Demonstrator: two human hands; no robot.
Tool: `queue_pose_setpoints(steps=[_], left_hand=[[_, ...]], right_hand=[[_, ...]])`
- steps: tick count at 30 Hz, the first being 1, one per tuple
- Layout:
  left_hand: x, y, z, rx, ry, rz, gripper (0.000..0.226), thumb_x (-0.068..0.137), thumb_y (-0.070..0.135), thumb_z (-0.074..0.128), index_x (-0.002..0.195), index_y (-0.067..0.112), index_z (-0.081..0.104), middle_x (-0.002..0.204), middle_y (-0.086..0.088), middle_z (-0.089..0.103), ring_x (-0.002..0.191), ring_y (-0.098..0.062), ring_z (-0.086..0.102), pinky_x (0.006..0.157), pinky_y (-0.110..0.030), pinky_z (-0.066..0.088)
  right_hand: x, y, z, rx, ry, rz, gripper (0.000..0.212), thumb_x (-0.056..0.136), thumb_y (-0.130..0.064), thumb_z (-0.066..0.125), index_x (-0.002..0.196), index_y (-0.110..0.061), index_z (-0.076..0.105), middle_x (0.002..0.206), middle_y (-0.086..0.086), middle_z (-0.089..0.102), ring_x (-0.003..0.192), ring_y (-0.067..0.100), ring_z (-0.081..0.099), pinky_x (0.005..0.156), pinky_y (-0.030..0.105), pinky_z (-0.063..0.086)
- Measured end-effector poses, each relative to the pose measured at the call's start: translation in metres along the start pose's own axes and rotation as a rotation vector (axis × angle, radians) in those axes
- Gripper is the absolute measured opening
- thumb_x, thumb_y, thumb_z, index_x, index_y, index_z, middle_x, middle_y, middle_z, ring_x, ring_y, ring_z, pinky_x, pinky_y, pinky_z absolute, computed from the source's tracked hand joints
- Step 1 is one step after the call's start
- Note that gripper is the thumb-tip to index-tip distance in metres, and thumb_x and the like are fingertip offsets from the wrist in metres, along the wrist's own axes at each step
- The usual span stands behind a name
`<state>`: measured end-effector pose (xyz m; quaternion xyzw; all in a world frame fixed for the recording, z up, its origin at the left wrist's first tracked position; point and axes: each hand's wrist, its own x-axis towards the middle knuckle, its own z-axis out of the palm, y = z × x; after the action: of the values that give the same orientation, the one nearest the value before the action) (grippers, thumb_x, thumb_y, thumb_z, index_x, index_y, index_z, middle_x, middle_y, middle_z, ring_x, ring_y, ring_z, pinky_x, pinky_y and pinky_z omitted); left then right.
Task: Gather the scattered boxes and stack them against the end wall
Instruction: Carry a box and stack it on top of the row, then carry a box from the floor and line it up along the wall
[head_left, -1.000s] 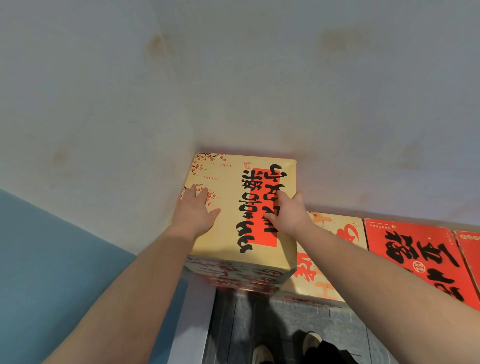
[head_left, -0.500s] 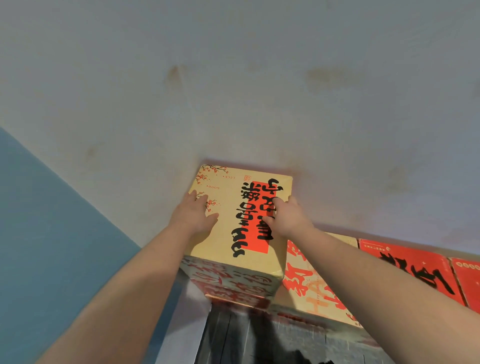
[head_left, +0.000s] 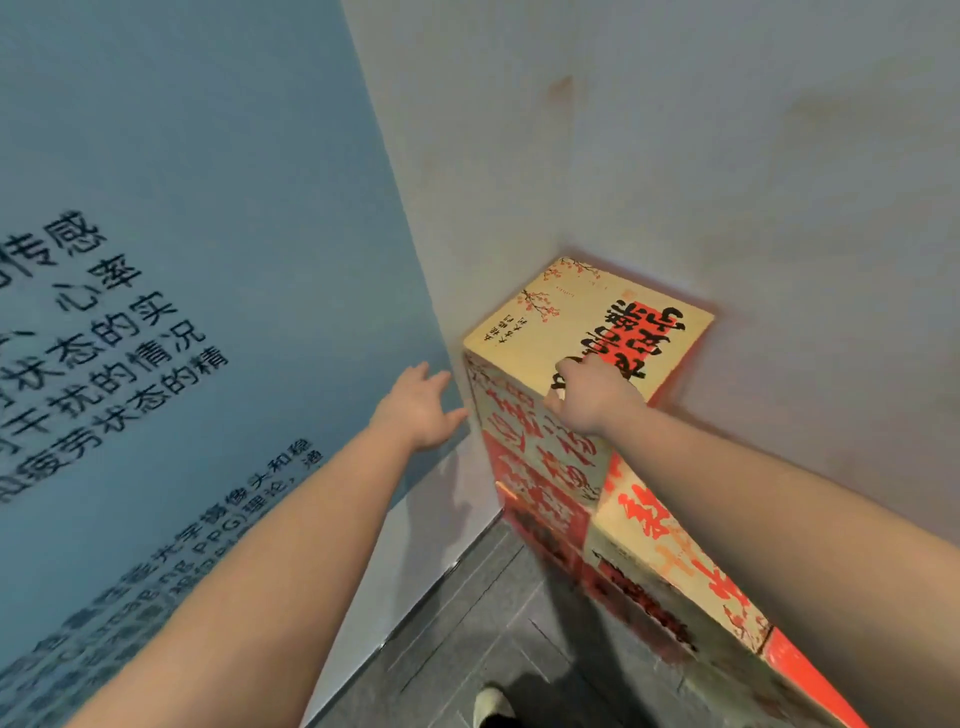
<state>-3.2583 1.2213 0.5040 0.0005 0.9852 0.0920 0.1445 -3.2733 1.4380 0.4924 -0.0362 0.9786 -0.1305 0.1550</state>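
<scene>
The top box (head_left: 587, 322) lies flat on the stack in the far corner, long axis running near to far, far edge against the end wall (head_left: 727, 156). Right hand (head_left: 592, 400) rests curled on its near edge, grip unclear; left hand (head_left: 415, 405) hovers released in the gap beside the blue wall (head_left: 208, 208).

Blue lettered wall (head_left: 156, 260), pale corner wall (head_left: 727, 156), grey floor (head_left: 493, 623).

Yellow box (head_left: 582, 322) with red-black lettering tops stack in corner, against wall; lower boxes (head_left: 670, 561) alongside.
</scene>
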Motion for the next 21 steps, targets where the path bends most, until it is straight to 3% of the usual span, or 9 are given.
queue_pose_setpoints(steps=[11, 21], left_hand=[[-0.268, -0.167, 0.054, -0.152, 0.059, -0.45, 0.068, 0.095, 0.048, 0.046, 0.151, 0.015, 0.023, 0.158, -0.013, 0.013, 0.147, -0.026, 0.009, 0.118, -0.04, 0.015], [-0.673, -0.334, 0.158, -0.298, 0.145, -0.943, 0.067, 0.095, 0.047, 0.047, 0.148, 0.012, 0.028, 0.155, -0.017, 0.021, 0.144, -0.027, 0.018, 0.117, -0.034, 0.018]], right_hand=[[-0.147, -0.187, 0.095, -0.249, -0.228, -0.408, 0.055, 0.091, -0.05, 0.054, 0.132, -0.015, 0.044, 0.131, 0.017, 0.048, 0.123, 0.037, 0.048, 0.102, 0.044, 0.043], [-0.438, -0.43, 0.263, -0.423, -0.333, -0.829, 0.057, 0.091, -0.051, 0.053, 0.137, -0.018, 0.043, 0.137, 0.014, 0.045, 0.126, 0.036, 0.046, 0.102, 0.044, 0.043]])
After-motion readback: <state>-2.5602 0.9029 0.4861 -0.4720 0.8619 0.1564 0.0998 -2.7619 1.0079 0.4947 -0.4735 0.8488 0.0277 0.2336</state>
